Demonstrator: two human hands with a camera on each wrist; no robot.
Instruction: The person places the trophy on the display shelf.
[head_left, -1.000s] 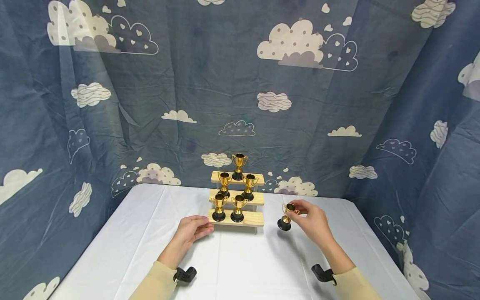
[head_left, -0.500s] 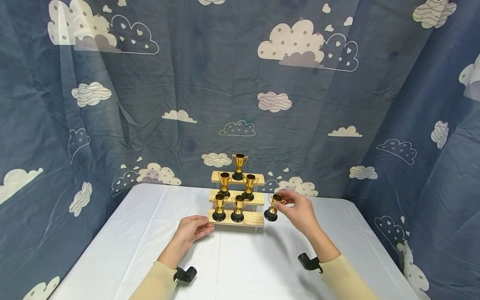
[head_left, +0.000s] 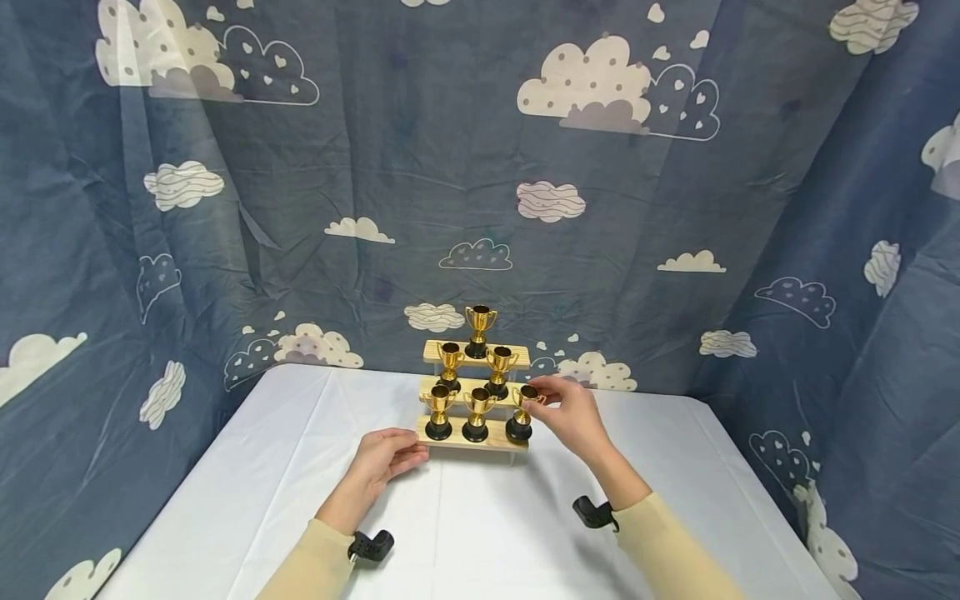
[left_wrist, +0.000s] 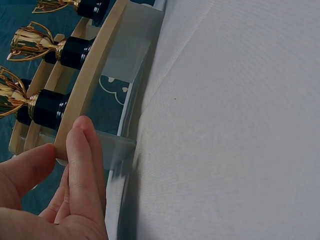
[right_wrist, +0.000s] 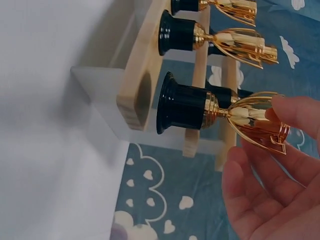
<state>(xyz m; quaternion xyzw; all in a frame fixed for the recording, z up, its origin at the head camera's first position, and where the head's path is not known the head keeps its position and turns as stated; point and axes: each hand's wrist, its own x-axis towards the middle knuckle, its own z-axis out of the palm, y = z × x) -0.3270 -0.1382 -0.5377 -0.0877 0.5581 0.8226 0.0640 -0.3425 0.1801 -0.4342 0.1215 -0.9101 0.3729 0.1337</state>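
My right hand (head_left: 572, 415) pinches a small gold trophy cup (right_wrist: 187, 109) by its cup between thumb and fingers. The trophy's black base hovers just over the right end of the lowest board, with a slim gap in the right wrist view. My left hand (head_left: 378, 465) holds the left end of that board, thumb on one side and fingers on the other (left_wrist: 82, 170). The board belongs to a three-step wooden display stand (head_left: 491, 435) on clear supports. Two trophies (head_left: 477, 414) stand on the bottom step, two (head_left: 498, 372) on the middle one, and one (head_left: 478, 331) on top.
A white cloth (head_left: 465, 533) covers the table under the stand. Behind and at both sides hangs a blue curtain (head_left: 420, 150) with cloud prints, close behind the stand. Each wrist wears a black camera mount (head_left: 371, 546).
My right hand has carried its trophy leftward, from beside the stand to over the right end of the lowest board. The left hand stays where it was on the stand.
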